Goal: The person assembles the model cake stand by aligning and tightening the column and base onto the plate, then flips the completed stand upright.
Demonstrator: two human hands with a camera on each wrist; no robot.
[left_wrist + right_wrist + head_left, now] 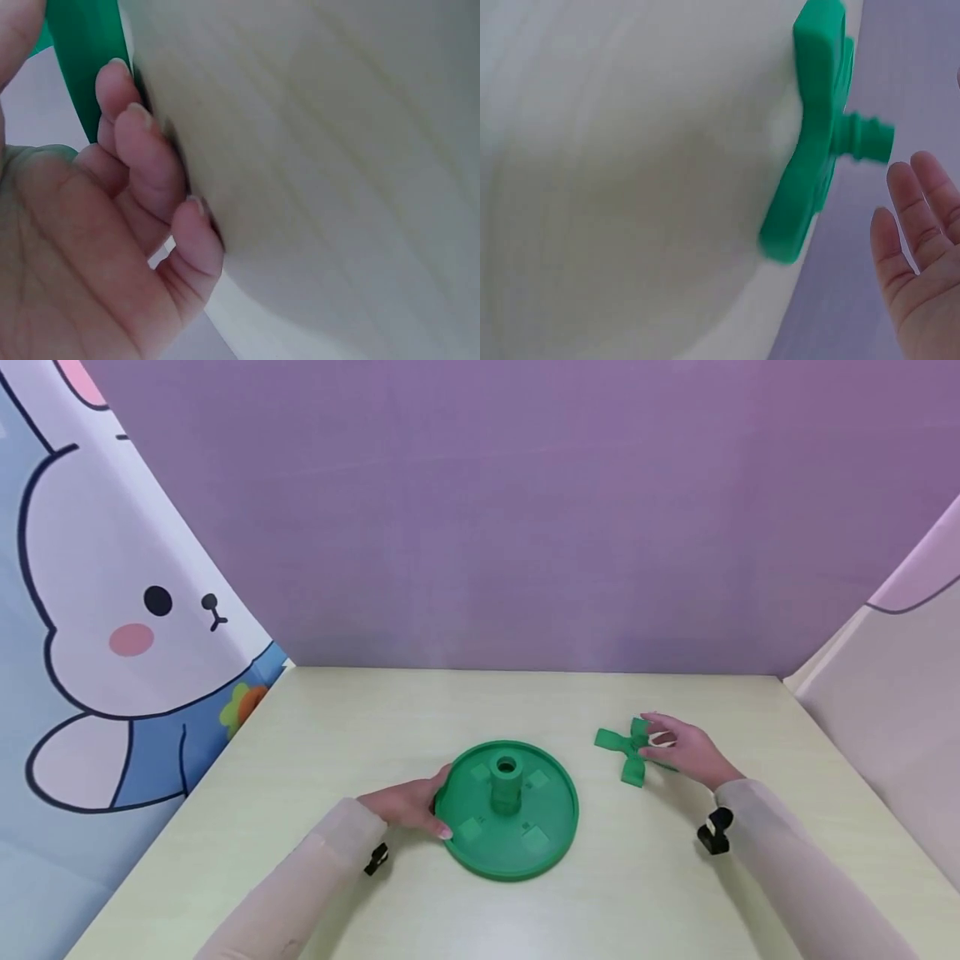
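A green round base (498,852) with a raised rim lies on the table, and a hollow post (506,793) stands at its middle. My left hand (408,802) holds the base by its left edge, the thumb at the near side of the rim. In the left wrist view, several curled fingers (146,146) rest with their tips on the table beside the green rim. To the right lies a green cross-shaped piece (633,750) with flared arms. Its short ribbed stem (866,139) shows in the right wrist view. My right hand (693,752) is beside this piece, fingers extended and apart from the stem.
The pale wooden table (360,718) meets a purple backdrop (480,527) along its far edge. On the left hangs a panel (97,568) printed with a cartoon rabbit; another light panel (892,710) stands at the right. Black straps (716,831) sit at both wrists.
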